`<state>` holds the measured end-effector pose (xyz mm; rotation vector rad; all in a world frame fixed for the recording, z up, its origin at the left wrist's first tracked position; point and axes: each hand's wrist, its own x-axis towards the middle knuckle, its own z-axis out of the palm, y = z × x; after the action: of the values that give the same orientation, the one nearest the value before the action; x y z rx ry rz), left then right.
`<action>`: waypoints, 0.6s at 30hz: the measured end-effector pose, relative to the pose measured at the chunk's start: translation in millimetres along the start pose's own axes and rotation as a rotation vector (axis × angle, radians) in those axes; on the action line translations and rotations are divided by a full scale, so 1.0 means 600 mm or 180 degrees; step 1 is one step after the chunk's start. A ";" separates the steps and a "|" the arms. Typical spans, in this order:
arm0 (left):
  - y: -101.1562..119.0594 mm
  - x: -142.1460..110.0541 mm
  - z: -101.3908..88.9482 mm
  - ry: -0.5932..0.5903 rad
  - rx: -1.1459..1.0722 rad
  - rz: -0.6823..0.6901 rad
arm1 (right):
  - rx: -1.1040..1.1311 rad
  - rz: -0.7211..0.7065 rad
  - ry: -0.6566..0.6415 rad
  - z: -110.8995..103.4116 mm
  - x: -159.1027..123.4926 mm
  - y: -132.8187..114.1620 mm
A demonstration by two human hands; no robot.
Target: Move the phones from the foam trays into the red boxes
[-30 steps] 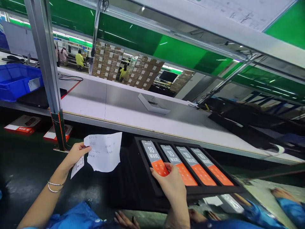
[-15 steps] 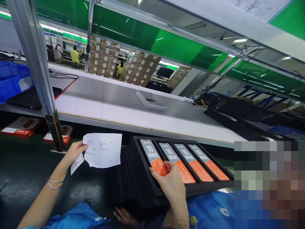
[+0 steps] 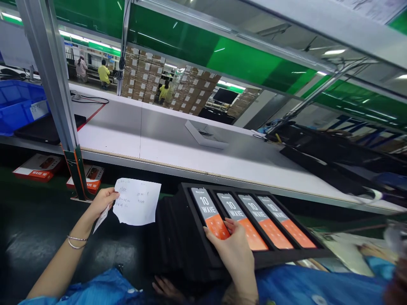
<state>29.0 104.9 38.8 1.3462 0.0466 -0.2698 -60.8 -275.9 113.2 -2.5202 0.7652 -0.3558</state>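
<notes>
My left hand pinches a white sheet of paper with handwriting, and a small printed label hangs from the same grip. Beside it, a black foam tray sits on top of a stack of similar trays, holding several phones in separate slots. My right hand has its thumb and fingers around the lower end of the leftmost phone, which still lies in its slot. Each phone front is grey and orange with "10 WAVE" on it. To its right lies another phone.
A long white shelf runs behind the trays, with a metal post at left. Under it lie red-and-white WAVE 10 boxes. Blue bins stand at far left. Fingers or toes show below; a person in blue is at right.
The whole view has shifted slightly, so most things appear a little further right. The paper and label have turned a little in my left hand. My right hand keeps its hold on the phone.
</notes>
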 end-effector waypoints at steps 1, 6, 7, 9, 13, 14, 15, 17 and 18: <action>-0.002 0.001 0.000 0.0002 0.0026 -0.0035 | 0.0005 0.0000 0.0000 0.000 0.000 0.000; -0.008 0.005 0.000 -0.0015 -0.0122 -0.0162 | 0.0007 -0.0011 0.0026 0.002 0.002 0.001; -0.010 0.007 0.000 -0.0022 -0.0141 -0.0161 | 0.0006 -0.0021 0.0043 0.003 0.003 0.001; -0.015 0.012 -0.003 -0.0073 -0.0161 -0.0147 | 0.0010 -0.0045 0.0071 0.004 0.003 0.002; -0.036 0.032 -0.010 -0.0122 -0.0189 -0.0168 | 0.0120 -0.0051 0.0143 0.003 0.001 0.000; -0.043 0.039 -0.011 -0.0124 -0.0188 -0.0195 | 0.0148 -0.0039 0.0178 0.002 0.000 -0.002; -0.050 0.048 -0.011 -0.0126 -0.0180 -0.0226 | 0.0161 -0.0016 0.0181 0.000 -0.001 -0.004; -0.068 0.071 -0.009 -0.0097 -0.0149 -0.0264 | 0.0154 0.0068 0.0130 -0.004 -0.001 -0.005; -0.078 0.086 -0.007 -0.0064 -0.0123 -0.0270 | 0.0154 0.0120 0.0089 -0.005 -0.001 -0.004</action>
<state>69.1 91.1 -16.5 1.3048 0.0918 -0.3524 -61.1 -274.9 116.8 -2.4571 0.8040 -0.3927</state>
